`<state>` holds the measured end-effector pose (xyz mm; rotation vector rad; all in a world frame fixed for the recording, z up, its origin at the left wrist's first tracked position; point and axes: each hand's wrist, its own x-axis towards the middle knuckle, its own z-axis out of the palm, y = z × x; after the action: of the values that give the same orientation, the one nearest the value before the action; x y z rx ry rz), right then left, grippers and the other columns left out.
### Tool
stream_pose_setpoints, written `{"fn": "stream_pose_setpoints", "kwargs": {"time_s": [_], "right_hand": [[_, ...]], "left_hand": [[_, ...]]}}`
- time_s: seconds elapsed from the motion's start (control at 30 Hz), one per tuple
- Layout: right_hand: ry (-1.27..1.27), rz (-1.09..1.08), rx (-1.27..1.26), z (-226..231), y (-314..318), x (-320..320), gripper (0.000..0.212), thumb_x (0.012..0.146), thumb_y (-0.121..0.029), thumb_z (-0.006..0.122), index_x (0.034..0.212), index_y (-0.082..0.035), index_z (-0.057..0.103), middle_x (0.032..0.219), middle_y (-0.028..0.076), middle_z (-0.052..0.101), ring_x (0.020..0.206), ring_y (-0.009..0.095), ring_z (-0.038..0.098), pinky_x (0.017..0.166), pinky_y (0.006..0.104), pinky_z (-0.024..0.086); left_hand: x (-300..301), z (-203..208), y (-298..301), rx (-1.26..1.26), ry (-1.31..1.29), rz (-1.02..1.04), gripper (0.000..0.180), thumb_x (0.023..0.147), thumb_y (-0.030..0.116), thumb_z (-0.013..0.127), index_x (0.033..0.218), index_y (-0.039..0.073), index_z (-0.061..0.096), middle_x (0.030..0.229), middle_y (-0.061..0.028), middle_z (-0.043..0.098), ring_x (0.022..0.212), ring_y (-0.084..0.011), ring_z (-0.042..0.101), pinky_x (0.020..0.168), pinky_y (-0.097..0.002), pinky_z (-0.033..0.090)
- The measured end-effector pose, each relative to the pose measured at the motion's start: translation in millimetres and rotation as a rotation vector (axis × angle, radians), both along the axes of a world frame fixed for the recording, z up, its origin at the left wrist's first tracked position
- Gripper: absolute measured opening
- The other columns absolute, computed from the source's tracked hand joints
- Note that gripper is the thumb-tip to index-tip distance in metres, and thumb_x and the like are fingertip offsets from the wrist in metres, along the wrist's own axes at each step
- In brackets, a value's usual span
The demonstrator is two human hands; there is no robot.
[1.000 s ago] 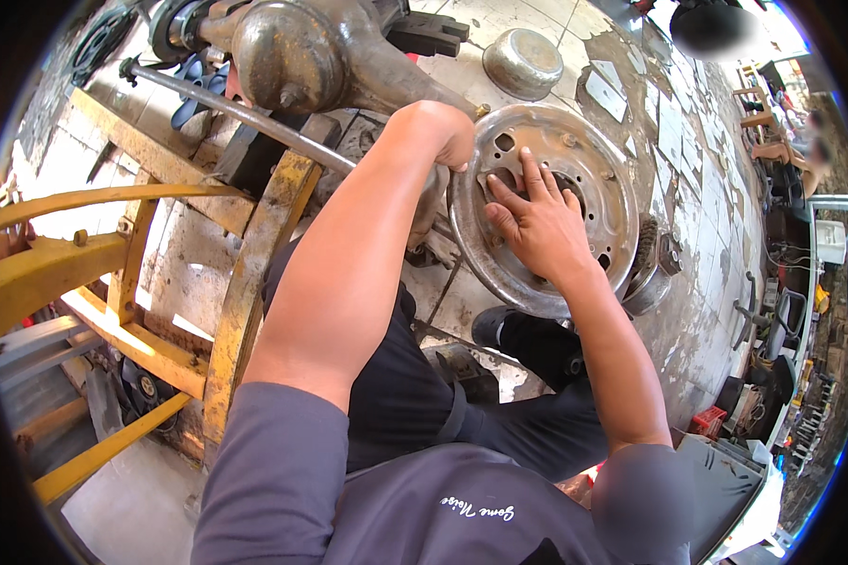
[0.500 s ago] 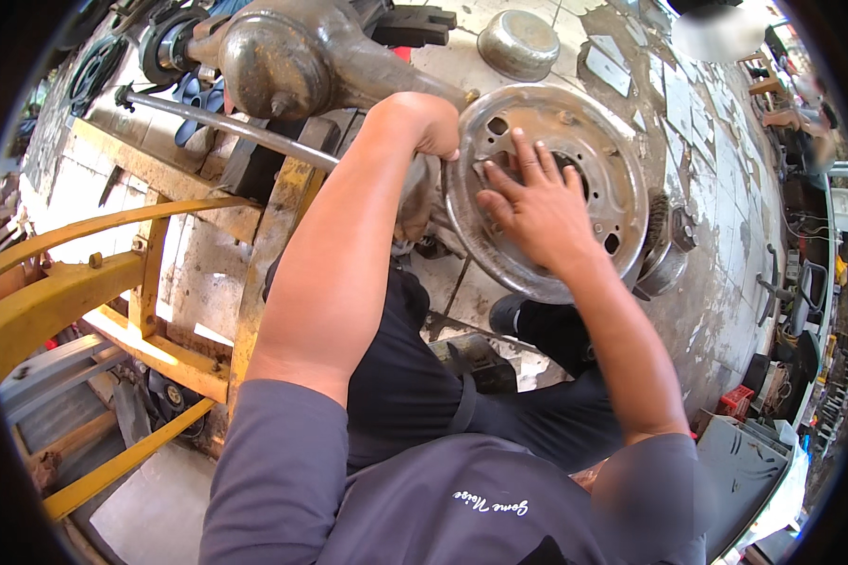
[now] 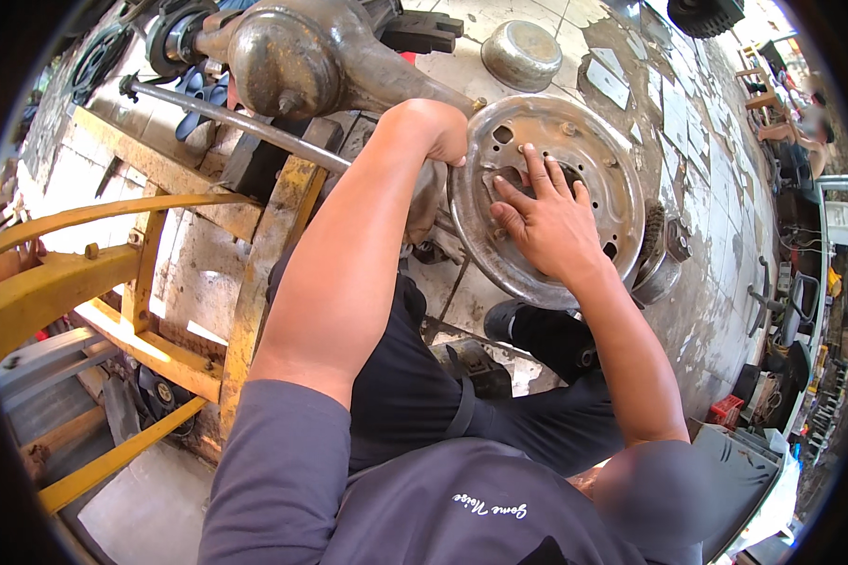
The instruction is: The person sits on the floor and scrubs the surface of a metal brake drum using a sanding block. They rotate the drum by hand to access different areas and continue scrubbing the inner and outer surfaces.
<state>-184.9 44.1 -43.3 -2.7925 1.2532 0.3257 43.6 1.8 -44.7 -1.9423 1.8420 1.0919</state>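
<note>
A round, rust-stained metal plate [image 3: 615, 141] with a raised rim, a centre hole and several smaller holes stands tilted in front of me. It looks like a brake backing plate. My left hand [image 3: 448, 137] is bent over at the wrist and closed on the plate's left rim; some of its fingers are hidden. Against the plate's face, beside the centre hole, lies my right hand [image 3: 548, 221], fingers stretched and spread. A rusty axle housing [image 3: 287, 61] with a rounded middle reaches toward the plate's upper left.
A yellow metal frame [image 3: 66, 280] and a long metal shaft [image 3: 236, 121] are at left. Beyond the plate sits a round metal pan [image 3: 522, 55]. A toothed metal part [image 3: 662, 252] lies to its right. Broken tiles [image 3: 608, 80] cover the floor at upper right.
My right hand has shifted slightly right and down across the plate's face, staying spread. The left hand keeps its place at the rim. The whole view has moved a little.
</note>
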Motion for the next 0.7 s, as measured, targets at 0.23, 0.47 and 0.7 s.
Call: {"fn": "stream_pose_setpoints", "kwargs": {"time_s": [0.23,0.47,0.7], "right_hand": [[-0.015,-0.030,-0.010,0,2,3,0.054,0.104,-0.054,0.042,0.148,-0.025,0.054,0.168,0.014,0.025,0.150,0.040,0.032,0.116,0.0654,0.028],[-0.050,-0.042,-0.022,-8,5,7,0.052,0.104,-0.053,0.043,0.146,-0.026,0.056,0.167,0.014,0.026,0.150,0.040,0.032,0.113,0.0652,0.031],[-0.052,-0.038,-0.026,-13,0,2,0.050,0.104,-0.052,0.045,0.146,-0.026,0.056,0.167,0.015,0.028,0.149,0.040,0.033,0.113,0.0658,0.031]], "left_hand": [[-3,8,0,0.000,0.018,-0.052,0.046,0.092,0.037,0.070,0.121,0.001,0.071,0.121,-0.0190,0.071,0.112,-0.0344,0.068,0.096,-0.0439,0.052],[-3,10,-1,0.008,0.026,-0.053,0.046,0.093,0.036,0.069,0.122,0.001,0.070,0.122,-0.0190,0.071,0.113,-0.0350,0.067,0.096,-0.0433,0.052],[-5,9,-5,0.007,0.031,-0.059,0.045,0.092,0.035,0.070,0.121,0.001,0.071,0.122,-0.0190,0.071,0.113,-0.0348,0.067,0.096,-0.0432,0.051]]}}
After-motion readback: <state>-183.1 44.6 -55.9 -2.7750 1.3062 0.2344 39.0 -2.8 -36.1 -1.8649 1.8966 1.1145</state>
